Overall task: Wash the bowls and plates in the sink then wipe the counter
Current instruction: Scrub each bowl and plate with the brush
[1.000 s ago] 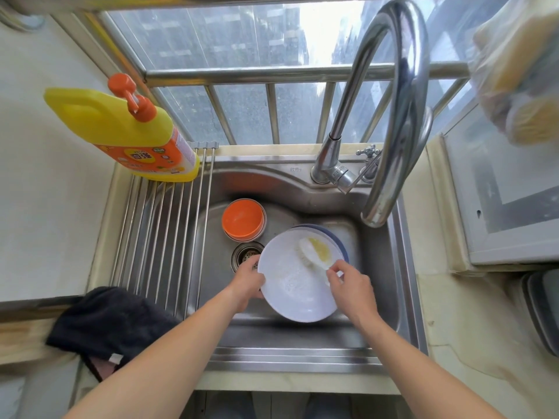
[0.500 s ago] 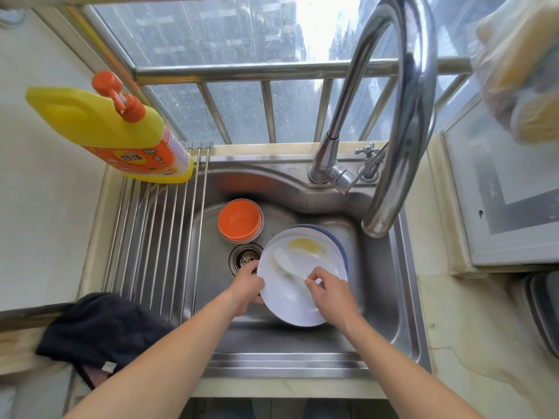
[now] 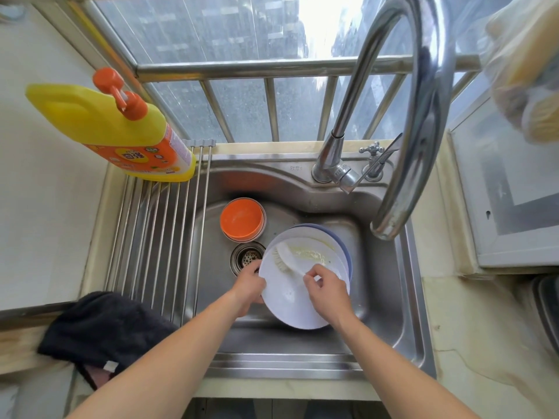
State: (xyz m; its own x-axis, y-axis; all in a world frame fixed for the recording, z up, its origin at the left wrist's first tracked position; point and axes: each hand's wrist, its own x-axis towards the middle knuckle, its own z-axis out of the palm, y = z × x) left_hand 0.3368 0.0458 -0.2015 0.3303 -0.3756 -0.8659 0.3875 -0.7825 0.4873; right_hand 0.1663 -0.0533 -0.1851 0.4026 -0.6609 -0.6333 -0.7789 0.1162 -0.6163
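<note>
The plate (image 3: 298, 293) sits tilted in the sink (image 3: 390, 300), directly between the two hands. The left hand (image 3: 249, 287) grips its left rim, fingers curled over the edge. The right hand (image 3: 325, 287) pinches the brush (image 3: 287, 258) handle; the brush's long axis runs up and left from that hand, bristles near the left hand's fingers, so the right hand looks set to do the scrubbing.

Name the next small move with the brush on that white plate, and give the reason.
Probably sweep the brush toward the plate's far rim. The right hand grips its handle, the left hand holds the white plate by its edge, and a yellowish smear sits there, seemingly unscrubbed.
</note>
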